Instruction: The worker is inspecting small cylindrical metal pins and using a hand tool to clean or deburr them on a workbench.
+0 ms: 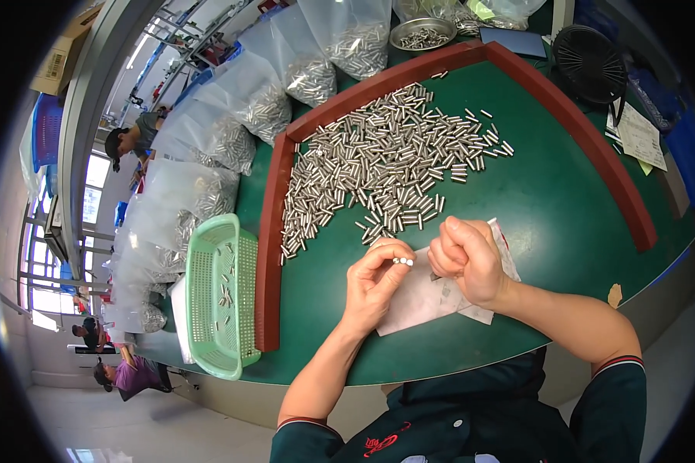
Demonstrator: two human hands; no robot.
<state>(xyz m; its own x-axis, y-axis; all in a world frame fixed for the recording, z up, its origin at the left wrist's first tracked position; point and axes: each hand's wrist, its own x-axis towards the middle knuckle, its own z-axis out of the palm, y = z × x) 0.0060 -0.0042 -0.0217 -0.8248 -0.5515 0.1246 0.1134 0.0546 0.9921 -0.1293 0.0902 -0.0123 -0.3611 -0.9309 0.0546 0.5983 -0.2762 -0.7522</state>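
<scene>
Between the curled fingers of my left hand [376,284] a few small metal pins [402,261] are pinched, their bright round ends showing. To its right my right hand [471,261] is closed in a fist with the thumb up; what it holds, if anything, is hidden. Both hands are above a whitish sheet of paper [413,307] on the green table. Just beyond them spreads a large heap of loose silvery metal pins [386,158], its near edge close to my left fingertips.
A dark red wooden frame [269,255] borders the heap. Left of it stands a light green plastic basket [243,309] with several pins inside. Clear bags of pins [264,108] line the far left side. A metal bowl [422,35] and black fan [591,65] stand at the back.
</scene>
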